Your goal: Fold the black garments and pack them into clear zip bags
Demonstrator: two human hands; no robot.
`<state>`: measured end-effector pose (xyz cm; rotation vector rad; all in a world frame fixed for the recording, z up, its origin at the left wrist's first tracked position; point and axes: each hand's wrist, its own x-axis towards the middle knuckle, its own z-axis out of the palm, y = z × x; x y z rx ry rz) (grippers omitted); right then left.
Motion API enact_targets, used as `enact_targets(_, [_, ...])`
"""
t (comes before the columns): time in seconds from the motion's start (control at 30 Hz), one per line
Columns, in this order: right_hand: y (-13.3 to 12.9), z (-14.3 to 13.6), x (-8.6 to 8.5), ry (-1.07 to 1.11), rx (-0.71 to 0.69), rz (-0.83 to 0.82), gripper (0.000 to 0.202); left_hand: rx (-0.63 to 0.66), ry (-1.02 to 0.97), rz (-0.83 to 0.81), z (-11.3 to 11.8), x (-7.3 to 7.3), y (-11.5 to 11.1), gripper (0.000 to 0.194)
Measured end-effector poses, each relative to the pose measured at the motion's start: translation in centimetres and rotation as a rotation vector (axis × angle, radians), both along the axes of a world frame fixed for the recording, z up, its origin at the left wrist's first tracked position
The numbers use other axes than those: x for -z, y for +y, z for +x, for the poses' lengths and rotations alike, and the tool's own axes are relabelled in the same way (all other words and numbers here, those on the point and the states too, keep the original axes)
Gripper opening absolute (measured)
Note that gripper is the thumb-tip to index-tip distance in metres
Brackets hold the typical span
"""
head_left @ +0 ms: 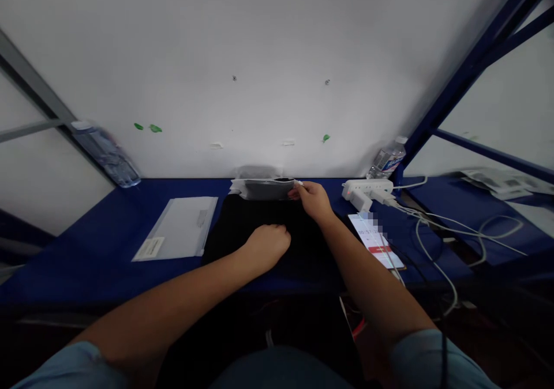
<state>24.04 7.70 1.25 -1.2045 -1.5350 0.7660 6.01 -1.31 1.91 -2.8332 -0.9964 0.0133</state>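
A black cloth or bag (pixel 242 227) lies on the blue table in front of me. At its far edge, near the wall, stands a grey, flat item with white, crinkled edges (pixel 268 189). The right end of this item is gripped by the fingers of my right hand (pixel 315 199). My left hand (pixel 269 245) rests on the black material with its fingers curled in; whether anything is inside them is hidden.
On the blue table (pixel 99 221), a clear plastic sleeve (pixel 177 227) lies left. Right are a power strip (pixel 372 188) with chargers, white cables, a lit phone (pixel 374 239) and a bottle (pixel 389 157). Another bottle (pixel 108 153) leans at the left frame.
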Motion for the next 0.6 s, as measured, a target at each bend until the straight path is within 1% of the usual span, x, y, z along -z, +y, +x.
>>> enact_targets(0.07, [-0.1,-0.1,-0.1,-0.014,-0.015,-0.006,0.043,-0.008,0.025,-0.001,0.1,-0.6,-0.2,0.02])
enact_targets(0.17, [-0.1,0.0,-0.2,-0.021,-0.014,-0.007,0.042,0.009,-0.04,0.049,0.5,-1.3,-1.1,0.024])
enact_targets(0.23, [0.0,0.1,-0.3,-0.007,-0.016,-0.003,0.039,0.027,-0.074,0.06,1.1,-1.4,-1.9,0.026])
enact_targets(0.33, [0.0,0.4,-0.4,0.003,-0.028,0.002,0.036,0.035,-0.106,-0.013,1.9,-1.1,-2.5,0.02])
enact_targets(0.4, [0.0,0.6,-0.5,0.005,-0.032,0.007,0.034,0.064,-0.158,-0.081,2.0,-1.0,-2.2,0.018])
enact_targets(0.47, [0.0,0.6,-0.6,0.022,-0.03,0.014,0.033,0.127,-0.213,-0.124,1.2,-1.2,-1.4,0.027])
enact_targets(0.53, [-0.1,0.5,-0.6,0.062,-0.029,0.02,0.032,0.17,-0.243,-0.154,-0.4,-1.4,-0.1,0.035])
enact_targets(0.57, [-0.1,0.4,-0.6,0.086,-0.034,0.02,0.031,0.161,-0.254,-0.183,-1.4,-1.4,0.6,0.036])
enact_targets(0.6, [-0.2,0.2,-0.6,0.105,-0.047,0.017,0.03,0.119,-0.256,-0.201,-2.5,-1.3,1.4,0.038])
